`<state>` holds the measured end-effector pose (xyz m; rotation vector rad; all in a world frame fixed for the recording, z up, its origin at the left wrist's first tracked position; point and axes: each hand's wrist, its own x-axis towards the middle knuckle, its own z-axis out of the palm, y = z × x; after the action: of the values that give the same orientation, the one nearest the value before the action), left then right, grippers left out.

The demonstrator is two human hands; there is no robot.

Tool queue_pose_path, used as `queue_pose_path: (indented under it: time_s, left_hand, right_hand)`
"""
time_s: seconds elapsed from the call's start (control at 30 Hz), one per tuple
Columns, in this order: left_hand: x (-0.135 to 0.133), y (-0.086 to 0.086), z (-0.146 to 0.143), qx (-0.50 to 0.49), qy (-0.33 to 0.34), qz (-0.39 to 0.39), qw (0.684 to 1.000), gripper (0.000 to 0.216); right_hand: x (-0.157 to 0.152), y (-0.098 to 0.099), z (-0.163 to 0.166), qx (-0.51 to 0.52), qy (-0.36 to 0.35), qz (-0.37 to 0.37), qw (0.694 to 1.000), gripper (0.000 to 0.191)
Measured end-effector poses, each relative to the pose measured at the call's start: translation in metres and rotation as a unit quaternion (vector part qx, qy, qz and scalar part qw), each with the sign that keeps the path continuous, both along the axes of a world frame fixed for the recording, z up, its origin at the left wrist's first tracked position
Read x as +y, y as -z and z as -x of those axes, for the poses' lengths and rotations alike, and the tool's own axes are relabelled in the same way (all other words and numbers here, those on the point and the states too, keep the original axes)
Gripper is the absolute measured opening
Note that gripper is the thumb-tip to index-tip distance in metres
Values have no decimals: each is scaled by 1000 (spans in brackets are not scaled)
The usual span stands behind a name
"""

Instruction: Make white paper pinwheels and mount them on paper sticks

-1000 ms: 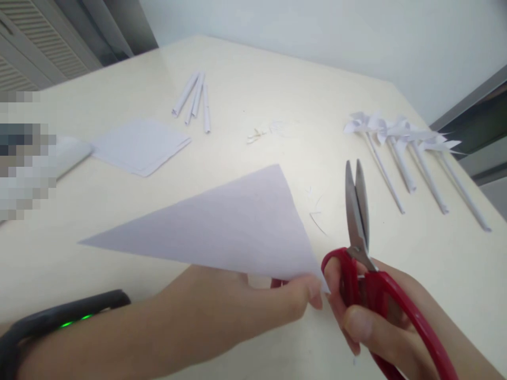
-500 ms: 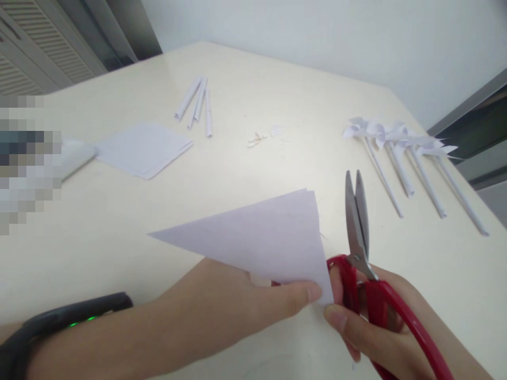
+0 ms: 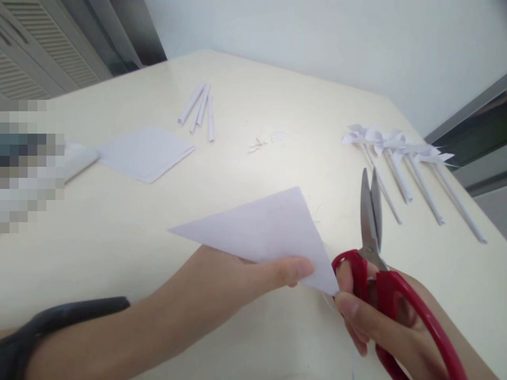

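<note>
A white sheet of paper (image 3: 253,227) folded into a triangle is gripped by my left hand (image 3: 245,285), its thumb lying across the lower edge. One point of the triangle faces left. My right hand (image 3: 380,322) carries red-handled scissors (image 3: 371,227), blades up and slightly apart, with fingers through the handles. Its thumb and forefinger also pinch the triangle's lower right corner. The blades stand to the right of the paper, not touching it. My left palm and some fingers are hidden beneath the paper.
On the white table (image 3: 138,221), a stack of paper squares (image 3: 146,153) lies left, rolled paper sticks (image 3: 200,108) farther back. Small scraps (image 3: 258,145) rest mid-table. Several paper pinwheels (image 3: 396,148) on sticks lie right. A wall (image 3: 317,42) borders the far edge.
At the top right, the paper's layers, which showed separate edges, now line up into one point. The paper's lower corner and the scissors have shifted slightly right.
</note>
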<state>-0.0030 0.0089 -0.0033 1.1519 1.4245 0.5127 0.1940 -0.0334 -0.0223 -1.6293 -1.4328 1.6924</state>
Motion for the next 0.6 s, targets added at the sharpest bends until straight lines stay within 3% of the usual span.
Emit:
queue_pose_path:
  time_s: [0.2, 0.37, 0.47, 0.6]
  left_hand:
    - [4, 4, 4, -19, 60, -12, 998, 22]
    - [2, -3, 3, -49, 157, 31, 986, 31]
    - [0, 4, 6, -53, 213, 34, 975, 37]
    - [-3, 16, 8, -99, 226, -2, 969, 42]
  right_hand:
    - [3, -3, -2, 8, 46, -14, 999, 29]
    - [2, 10, 0, 112, 77, -39, 990, 22]
    - [1, 11, 2, 112, 67, -48, 990, 19]
    - [0, 7, 2, 71, 58, -47, 995, 25]
